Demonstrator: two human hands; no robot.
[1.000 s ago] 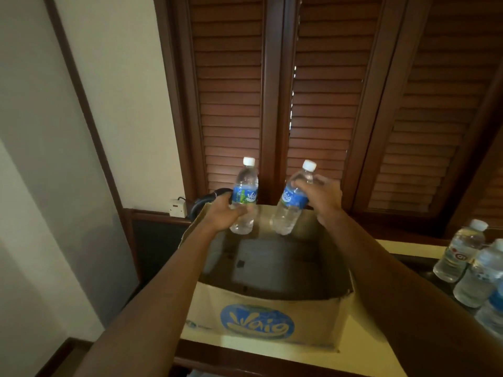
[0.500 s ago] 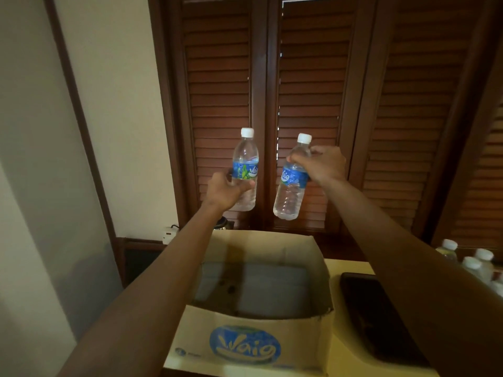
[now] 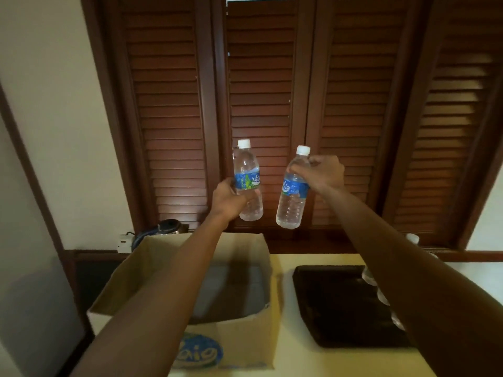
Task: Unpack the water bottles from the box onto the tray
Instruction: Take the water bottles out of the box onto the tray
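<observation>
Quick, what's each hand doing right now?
Left hand: gripping a water bottle.
Right hand: gripping a second bottle.

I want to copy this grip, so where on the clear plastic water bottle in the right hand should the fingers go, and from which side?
Wrap the fingers round the clear plastic water bottle at its shoulder, just above the blue label, coming from its right side, as the right hand does; it narrows there and hangs slightly tilted.

White-capped, blue-labelled bottles (image 3: 248, 180); black tray (image 3: 337, 306); brown slatted shutters (image 3: 272, 91)
</observation>
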